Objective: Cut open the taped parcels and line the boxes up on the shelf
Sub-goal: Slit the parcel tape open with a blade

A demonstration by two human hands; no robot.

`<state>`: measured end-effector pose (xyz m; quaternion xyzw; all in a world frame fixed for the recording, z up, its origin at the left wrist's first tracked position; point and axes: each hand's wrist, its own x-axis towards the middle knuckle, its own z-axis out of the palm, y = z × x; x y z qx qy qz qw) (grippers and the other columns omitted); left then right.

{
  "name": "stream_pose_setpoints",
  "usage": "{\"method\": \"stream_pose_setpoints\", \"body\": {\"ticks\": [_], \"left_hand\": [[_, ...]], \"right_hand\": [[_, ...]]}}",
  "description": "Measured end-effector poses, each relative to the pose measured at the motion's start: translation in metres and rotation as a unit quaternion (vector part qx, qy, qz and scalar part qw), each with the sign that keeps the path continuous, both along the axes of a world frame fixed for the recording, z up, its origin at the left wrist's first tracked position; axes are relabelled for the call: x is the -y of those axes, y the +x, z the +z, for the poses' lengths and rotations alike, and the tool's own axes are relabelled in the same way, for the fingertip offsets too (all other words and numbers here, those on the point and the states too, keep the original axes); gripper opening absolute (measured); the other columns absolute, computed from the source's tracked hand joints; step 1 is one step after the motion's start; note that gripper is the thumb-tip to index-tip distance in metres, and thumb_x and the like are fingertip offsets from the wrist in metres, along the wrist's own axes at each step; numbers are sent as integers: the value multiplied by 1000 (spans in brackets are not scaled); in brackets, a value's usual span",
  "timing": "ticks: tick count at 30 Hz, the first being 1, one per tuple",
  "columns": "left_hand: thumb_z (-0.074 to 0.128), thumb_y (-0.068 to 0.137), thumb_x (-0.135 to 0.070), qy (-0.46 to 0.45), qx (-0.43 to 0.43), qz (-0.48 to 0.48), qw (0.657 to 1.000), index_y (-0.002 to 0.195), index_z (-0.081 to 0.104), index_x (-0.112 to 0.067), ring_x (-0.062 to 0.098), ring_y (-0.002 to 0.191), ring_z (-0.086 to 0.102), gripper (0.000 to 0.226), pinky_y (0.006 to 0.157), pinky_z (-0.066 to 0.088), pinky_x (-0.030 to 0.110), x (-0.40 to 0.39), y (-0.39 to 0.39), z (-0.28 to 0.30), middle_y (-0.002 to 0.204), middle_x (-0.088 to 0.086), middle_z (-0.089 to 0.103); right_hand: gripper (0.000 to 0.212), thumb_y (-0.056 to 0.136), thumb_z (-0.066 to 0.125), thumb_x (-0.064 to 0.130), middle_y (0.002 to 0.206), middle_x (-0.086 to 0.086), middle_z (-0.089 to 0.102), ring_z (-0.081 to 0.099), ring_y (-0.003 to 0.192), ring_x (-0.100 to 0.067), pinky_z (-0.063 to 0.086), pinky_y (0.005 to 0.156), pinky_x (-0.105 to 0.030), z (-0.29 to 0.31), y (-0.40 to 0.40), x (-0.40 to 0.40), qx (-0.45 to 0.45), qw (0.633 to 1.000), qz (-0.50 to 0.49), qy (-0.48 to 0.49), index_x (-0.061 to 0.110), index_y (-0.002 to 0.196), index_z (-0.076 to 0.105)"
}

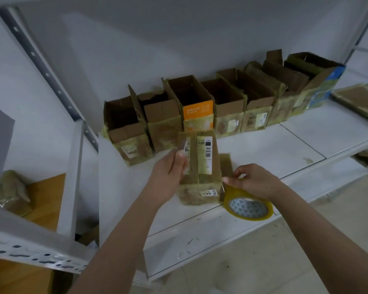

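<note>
The left hand (170,175) grips the sealed parcel (198,168) upright on the shelf (306,134), just before the row of opened boxes (200,107). The right hand (255,181) has its fingers (228,179) pinching a tape roll (249,206) beside it. Steady the parcel firmly before cutting.

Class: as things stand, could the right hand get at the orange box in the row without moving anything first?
Probably not freely. The right hand is busy with the tape roll, and the taped parcel held by the left hand stands in front of the orange box.

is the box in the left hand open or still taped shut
Shut: the box the left hand holds has flaps flat under glossy tape.
</note>
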<state>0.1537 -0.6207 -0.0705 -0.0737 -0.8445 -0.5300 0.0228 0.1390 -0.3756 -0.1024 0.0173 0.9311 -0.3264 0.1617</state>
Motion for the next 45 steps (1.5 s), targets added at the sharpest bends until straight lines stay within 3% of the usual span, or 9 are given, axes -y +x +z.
{"method": "stream_pose_setpoints", "body": {"ticks": [5, 12, 19, 21, 25, 30, 37, 42, 45], "left_hand": [[36, 104, -41, -30, 134, -189, 972, 75, 59, -15, 7, 50, 59, 45, 49, 48, 17, -58, -21, 13, 55, -7, 61], [34, 104, -45, -5, 147, -166, 975, 80, 54, -15, 8, 43, 53, 43, 44, 43, 16, -57, -28, -9, 52, -6, 60], [37, 105, -39, -8, 136, -169, 976, 80, 55, -12, 10, 44, 55, 40, 46, 46, 19, -56, -24, -7, 54, -3, 61], [39, 104, -37, -29, 128, -183, 974, 76, 57, -13, 9, 47, 56, 41, 51, 49, 19, -55, -22, -5, 56, -5, 60], [44, 102, -41, -159, 126, -250, 947, 69, 61, -22, 3, 58, 59, 42, 66, 50, 21, -55, -22, 7, 64, -11, 61], [42, 101, -41, -368, 103, -278, 881, 64, 65, -23, 9, 69, 62, 47, 74, 49, 31, -74, -22, 26, 64, -11, 62], [34, 104, -42, -567, 66, -256, 781, 100, 66, -9, 23, 89, 59, 46, 69, 43, 31, -109, -21, 30, 93, 7, 62], [36, 105, -36, -277, 181, -280, 901, 77, 56, -14, 8, 62, 56, 41, 64, 47, 23, -77, -26, 33, 72, -1, 56], [39, 103, -39, -113, 193, -121, 967, 80, 52, -15, 7, 52, 57, 36, 60, 51, 27, -66, -23, 18, 62, -3, 55]], "right_hand": [[43, 76, 67, 66, 84, 10, 67, 66, 82, -10, 55, 84, -36, 1, -1, -4, 8, 999, 9, -53, 26, 90, 70], [25, 78, 76, 33, 103, -6, 73, 70, 95, -26, 56, 84, -34, 6, 10, -41, 73, 964, 19, -256, 30, 102, 73], [34, 75, 76, 53, 92, 6, 66, 64, 92, -17, 51, 92, -36, -13, 6, -43, 20, 999, 30, 4, 25, 94, 68], [29, 75, 76, 53, 91, 7, 70, 67, 90, -15, 54, 91, -39, -15, 9, -50, 20, 997, 36, -64, 28, 90, 72], [44, 68, 61, 70, 97, 15, 75, 70, 92, -4, 56, 91, -34, -5, 17, -61, 32, 982, 65, -172, 39, 96, 77], [21, 89, 56, 60, 77, 42, 63, 60, 86, 10, 46, 80, -21, 3, 18, -59, -28, 996, 34, -75, 51, 85, 74], [25, 92, 54, 59, 81, 28, 66, 63, 92, -5, 49, 87, -31, 7, 25, -52, -74, 997, 3, 10, 46, 91, 75], [25, 92, 57, 54, 102, 24, 71, 61, 108, -4, 44, 102, -37, -6, 28, -58, -20, 997, -21, -78, 41, 88, 78], [24, 93, 60, 46, 106, 18, 72, 63, 105, -6, 48, 98, -34, -15, 30, -61, -5, 990, -33, -136, 34, 87, 80]]}}
